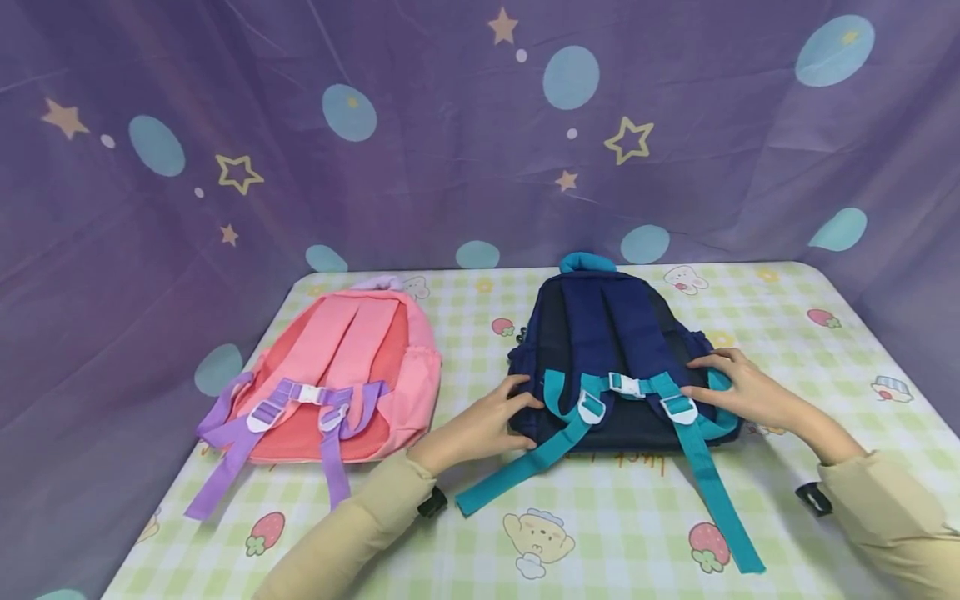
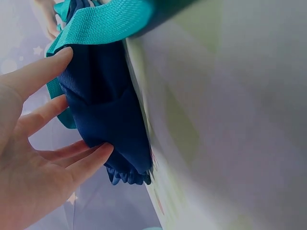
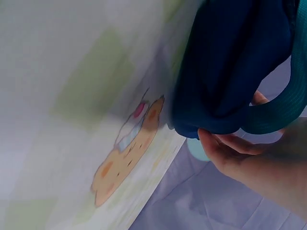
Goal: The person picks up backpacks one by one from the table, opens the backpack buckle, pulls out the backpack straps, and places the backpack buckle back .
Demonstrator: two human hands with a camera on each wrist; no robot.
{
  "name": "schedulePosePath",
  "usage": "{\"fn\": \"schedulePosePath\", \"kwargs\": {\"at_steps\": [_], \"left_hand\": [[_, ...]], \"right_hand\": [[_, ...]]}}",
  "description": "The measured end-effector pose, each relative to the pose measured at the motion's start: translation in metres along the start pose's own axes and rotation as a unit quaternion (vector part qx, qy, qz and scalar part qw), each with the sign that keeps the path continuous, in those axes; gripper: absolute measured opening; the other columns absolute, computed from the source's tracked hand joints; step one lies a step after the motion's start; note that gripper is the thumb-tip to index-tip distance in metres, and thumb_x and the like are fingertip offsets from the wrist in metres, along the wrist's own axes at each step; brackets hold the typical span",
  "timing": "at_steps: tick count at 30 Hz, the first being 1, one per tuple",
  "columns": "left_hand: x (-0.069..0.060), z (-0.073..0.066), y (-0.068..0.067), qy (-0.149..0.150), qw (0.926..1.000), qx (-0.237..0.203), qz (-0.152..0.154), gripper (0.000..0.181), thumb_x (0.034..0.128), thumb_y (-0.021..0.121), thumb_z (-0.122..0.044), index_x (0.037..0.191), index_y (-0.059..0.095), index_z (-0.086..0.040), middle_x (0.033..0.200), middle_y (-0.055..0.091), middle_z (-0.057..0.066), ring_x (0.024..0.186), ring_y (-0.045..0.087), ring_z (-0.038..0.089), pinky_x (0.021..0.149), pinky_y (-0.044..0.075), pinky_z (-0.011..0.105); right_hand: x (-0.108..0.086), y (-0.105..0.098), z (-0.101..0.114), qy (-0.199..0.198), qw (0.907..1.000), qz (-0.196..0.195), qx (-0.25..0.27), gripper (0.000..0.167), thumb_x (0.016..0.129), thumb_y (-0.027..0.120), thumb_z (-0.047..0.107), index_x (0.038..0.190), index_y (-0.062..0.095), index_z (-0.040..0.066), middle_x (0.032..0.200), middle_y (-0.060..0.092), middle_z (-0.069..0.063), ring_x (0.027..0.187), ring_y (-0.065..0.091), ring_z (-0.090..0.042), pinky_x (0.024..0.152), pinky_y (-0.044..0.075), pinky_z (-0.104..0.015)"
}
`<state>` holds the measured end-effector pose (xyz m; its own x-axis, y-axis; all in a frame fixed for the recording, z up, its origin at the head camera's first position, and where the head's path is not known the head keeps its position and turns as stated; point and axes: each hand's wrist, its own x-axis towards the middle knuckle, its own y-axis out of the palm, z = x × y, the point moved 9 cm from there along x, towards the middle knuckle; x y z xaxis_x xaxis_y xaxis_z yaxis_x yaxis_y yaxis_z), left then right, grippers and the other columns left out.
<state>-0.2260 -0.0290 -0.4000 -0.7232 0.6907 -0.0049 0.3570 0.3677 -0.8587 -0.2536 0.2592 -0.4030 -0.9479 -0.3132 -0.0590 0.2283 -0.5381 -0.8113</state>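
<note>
A dark blue backpack [image 1: 615, 333] lies on the table, its shoulder-strap side facing up. Teal straps [image 1: 555, 450] run from it towards me, and a white buckle [image 1: 626, 385] joins the strap across its middle. My left hand [image 1: 487, 425] touches the bag's left side with spread fingers; the left wrist view shows its fingertips [image 2: 106, 149] against the blue side fabric [image 2: 110, 115]. On the opposite side my right hand [image 1: 750, 396] rests with its fingers and thumb on the bag's edge near a teal strap. In the right wrist view, the bag partly hides that hand [image 3: 240, 155].
A pink backpack [image 1: 337, 358] with purple straps [image 1: 232, 467] lies to the left, also straps up. The table bears a green-and-white checked cloth [image 1: 615, 533] with printed cartoons. Behind it hangs a purple curtain [image 1: 450, 183] with stars and blue ovals.
</note>
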Motion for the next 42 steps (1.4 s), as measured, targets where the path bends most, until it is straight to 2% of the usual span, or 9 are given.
{"fn": "schedulePosePath", "kwargs": {"at_steps": [14, 19, 28, 36, 42], "left_hand": [[-0.020, 0.013, -0.013, -0.004, 0.9999, -0.010, -0.013, 0.041, 0.0812, 0.075, -0.020, 0.117, 0.058, -0.008, 0.144, 0.032, 0.022, 0.120, 0.051, 0.038, 0.098, 0.045, 0.044], [-0.026, 0.018, -0.017, -0.008, 0.9997, -0.006, -0.023, 0.041, 0.0791, 0.077, -0.017, 0.114, 0.059, -0.008, 0.143, 0.034, 0.023, 0.112, 0.057, 0.038, 0.095, 0.047, 0.044], [-0.036, 0.028, -0.022, -0.029, 0.9992, -0.023, -0.014, 0.039, 0.0806, 0.075, -0.016, 0.115, 0.058, -0.007, 0.144, 0.032, 0.022, 0.118, 0.051, 0.039, 0.097, 0.044, 0.047], [-0.041, 0.030, -0.025, -0.033, 0.9991, -0.025, -0.007, 0.038, 0.0808, 0.074, -0.013, 0.114, 0.057, -0.005, 0.145, 0.031, 0.023, 0.123, 0.046, 0.042, 0.096, 0.044, 0.049], [-0.044, 0.035, -0.028, -0.038, 0.9991, -0.019, -0.008, 0.038, 0.0801, 0.074, -0.013, 0.114, 0.058, -0.006, 0.145, 0.031, 0.022, 0.119, 0.050, 0.040, 0.093, 0.048, 0.046]], "right_hand": [[0.011, 0.013, 0.020, -0.009, 0.9999, -0.004, -0.013, 0.059, 0.087, 0.064, 0.042, 0.125, 0.053, -0.003, 0.133, 0.027, -0.042, 0.121, 0.030, -0.057, 0.090, 0.033, -0.069], [0.015, 0.018, 0.029, -0.014, 0.9997, -0.005, -0.017, 0.060, 0.088, 0.063, 0.044, 0.124, 0.054, -0.003, 0.133, 0.028, -0.041, 0.121, 0.030, -0.055, 0.091, 0.034, -0.067], [0.021, 0.024, 0.041, -0.032, 0.9985, -0.026, -0.035, 0.058, 0.086, 0.064, 0.042, 0.121, 0.056, -0.004, 0.127, 0.036, -0.038, 0.114, 0.039, -0.051, 0.092, 0.037, -0.062], [0.022, 0.028, 0.048, -0.032, 0.9984, -0.025, -0.040, 0.058, 0.087, 0.062, 0.044, 0.121, 0.056, -0.002, 0.126, 0.038, -0.035, 0.114, 0.040, -0.050, 0.090, 0.039, -0.061], [0.023, 0.032, 0.053, -0.037, 0.9981, -0.027, -0.042, 0.059, 0.087, 0.062, 0.046, 0.121, 0.056, -0.002, 0.124, 0.038, -0.034, 0.112, 0.041, -0.049, 0.088, 0.040, -0.059]]}}
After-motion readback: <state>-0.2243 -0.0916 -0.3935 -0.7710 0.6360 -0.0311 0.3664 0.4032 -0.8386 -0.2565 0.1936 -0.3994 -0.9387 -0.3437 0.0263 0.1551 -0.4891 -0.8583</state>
